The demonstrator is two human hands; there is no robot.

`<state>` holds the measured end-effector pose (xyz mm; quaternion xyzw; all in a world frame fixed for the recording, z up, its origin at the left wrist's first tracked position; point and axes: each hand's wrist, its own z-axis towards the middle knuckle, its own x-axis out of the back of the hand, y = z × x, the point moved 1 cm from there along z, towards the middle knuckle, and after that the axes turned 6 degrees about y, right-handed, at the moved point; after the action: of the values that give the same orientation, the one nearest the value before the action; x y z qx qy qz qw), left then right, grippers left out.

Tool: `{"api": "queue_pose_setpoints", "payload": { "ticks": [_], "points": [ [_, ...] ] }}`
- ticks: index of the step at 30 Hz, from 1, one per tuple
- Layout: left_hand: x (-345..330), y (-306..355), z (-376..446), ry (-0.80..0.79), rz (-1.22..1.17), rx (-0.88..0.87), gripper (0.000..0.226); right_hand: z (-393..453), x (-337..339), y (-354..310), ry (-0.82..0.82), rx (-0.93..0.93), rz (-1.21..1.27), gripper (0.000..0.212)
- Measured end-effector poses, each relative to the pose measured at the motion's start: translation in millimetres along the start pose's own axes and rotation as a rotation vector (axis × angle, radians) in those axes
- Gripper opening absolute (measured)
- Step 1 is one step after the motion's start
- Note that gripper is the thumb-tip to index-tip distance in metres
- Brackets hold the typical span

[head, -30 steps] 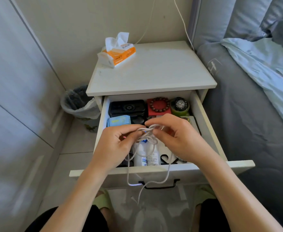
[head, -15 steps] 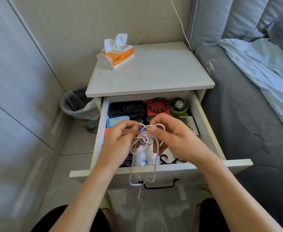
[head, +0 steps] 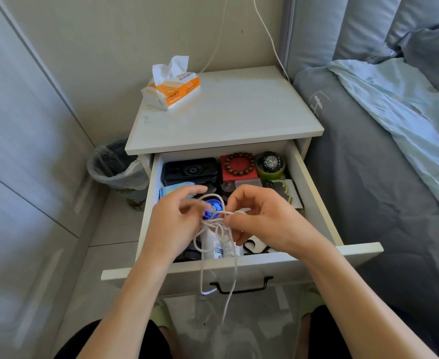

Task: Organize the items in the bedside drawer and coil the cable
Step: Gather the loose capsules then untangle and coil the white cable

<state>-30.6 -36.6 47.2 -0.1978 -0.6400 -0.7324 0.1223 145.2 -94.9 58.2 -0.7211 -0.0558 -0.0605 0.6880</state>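
A thin white cable (head: 217, 229) hangs tangled in loops between my two hands, above the open bedside drawer (head: 314, 198). My left hand (head: 174, 226) pinches one side of the bundle; it looks motion-blurred. My right hand (head: 262, 218) pinches the other side with thumb and forefinger. Two loose ends of the cable dangle past the drawer front. Inside the drawer lie a black case (head: 189, 171), a bead bracelet on a red box (head: 239, 164), a watch on a green holder (head: 270, 163), a blue round object (head: 212, 209) and white tubes (head: 219, 247).
An orange and white tissue pack (head: 173, 85) sits on the nightstand top (head: 239, 117). A lined waste bin (head: 116, 167) stands to the left on the floor. The bed with grey and light-blue bedding (head: 394, 120) is on the right. Two cords (head: 267, 35) run up the wall.
My hands have shifted slightly apart and the cable loops between them have been reworked. The dangling ends hang a little differently. A blue round object now shows between my hands.
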Motion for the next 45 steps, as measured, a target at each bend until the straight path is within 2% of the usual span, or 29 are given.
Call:
{"api": "queue_pose_setpoints", "payload": {
  "ticks": [2, 3, 7, 10, 12, 15, 17, 20, 21, 22, 23, 24, 25, 27, 29, 32, 33, 35, 37, 38, 40, 42, 43, 44, 45],
  "points": [
    [-3, 0, -4, -0.016, 0.146, -0.287, 0.025, 0, 2, 0, 0.026, -0.036, -0.021, 0.008],
    [-5, 1, -7, -0.012, 0.158, -0.365, 0.021, -1, 3, 0, 0.038, -0.052, -0.023, 0.007],
    [-11, 0, -10, 0.060, 0.161, -0.441, 0.023, -2, 9, 2, 0.045, -0.111, -0.016, 0.003],
    [-14, 3, -7, -0.099, 0.193, -0.520, 0.034, -4, 11, 2, 0.020, -0.093, -0.059, 0.007],
    [-14, 5, -4, -0.176, 0.183, -0.522, 0.025, -6, 14, 3, 0.036, -0.065, -0.118, 0.010],
    [-13, 7, -4, -0.152, 0.177, -0.449, 0.014, -8, 17, 4, 0.022, -0.042, -0.140, 0.014],
    [-11, 4, -3, -0.063, 0.163, -0.375, 0.011, -8, 19, 5, 0.033, -0.031, -0.105, 0.012],
    [-3, -3, 4, 0.163, 0.200, -0.216, 0.016, -7, 22, 7, 0.089, -0.029, -0.072, 0.007],
    [-1, -6, 6, 0.186, 0.236, -0.190, 0.016, -6, 23, 7, 0.097, -0.034, -0.072, 0.006],
    [-1, -6, 6, 0.161, 0.276, -0.207, 0.016, -6, 22, 7, 0.093, -0.039, -0.074, 0.005],
    [-2, -4, 5, 0.088, 0.313, -0.265, 0.026, -6, 21, 6, 0.086, -0.041, -0.079, 0.005],
    [-5, -2, 4, -0.010, 0.320, -0.361, 0.037, -6, 19, 5, 0.076, -0.039, -0.083, 0.005],
    [-9, 0, 2, -0.101, 0.318, -0.468, 0.039, -6, 17, 4, 0.065, -0.034, -0.081, 0.005],
    [-14, 5, -7, -0.176, 0.341, -0.613, 0.023, -7, 15, 2, 0.041, -0.028, -0.072, 0.006],
    [-12, 0, -9, -0.041, 0.349, -0.567, 0.017, -8, 15, 2, 0.036, -0.032, -0.078, 0.006],
    [2, -10, 1, 0.198, 0.394, -0.276, 0.019, -8, 16, 2, 0.049, -0.047, -0.061, 0.004],
    [5, -11, 4, 0.214, 0.446, -0.264, 0.020, -7, 16, 2, 0.057, -0.052, -0.062, 0.004],
    [4, -6, 6, 0.107, 0.483, -0.439, 0.031, -7, 17, 2, 0.065, -0.063, -0.067, 0.004],
    [-8, 3, -4, -0.067, 0.438, -0.663, 0.024, -7, 15, 1, 0.059, -0.057, -0.061, 0.004],
    [-13, 5, -11, -0.095, 0.441, -0.695, 0.019, -7, 15, 1, 0.059, -0.049, -0.063, 0.004],
    [-12, 4, -10, 0.022, 0.475, -0.596, 0.019, -7, 14, 2, 0.065, -0.049, -0.069, 0.004],
    [-2, -5, 0, 0.156, 0.561, -0.291, 0.021, -7, 14, 1, 0.072, -0.066, -0.070, 0.004],
    [2, -8, 4, 0.176, 0.584, -0.237, 0.020, -6, 14, 1, 0.073, -0.072, -0.075, 0.004],
    [4, -7, 6, 0.138, 0.571, -0.290, 0.022, -6, 13, 1, 0.074, -0.079, -0.079, 0.004],
    [1, -2, 5, 0.052, 0.518, -0.436, 0.024, -6, 12, 1, 0.072, -0.085, -0.082, 0.003]
  ]
}}
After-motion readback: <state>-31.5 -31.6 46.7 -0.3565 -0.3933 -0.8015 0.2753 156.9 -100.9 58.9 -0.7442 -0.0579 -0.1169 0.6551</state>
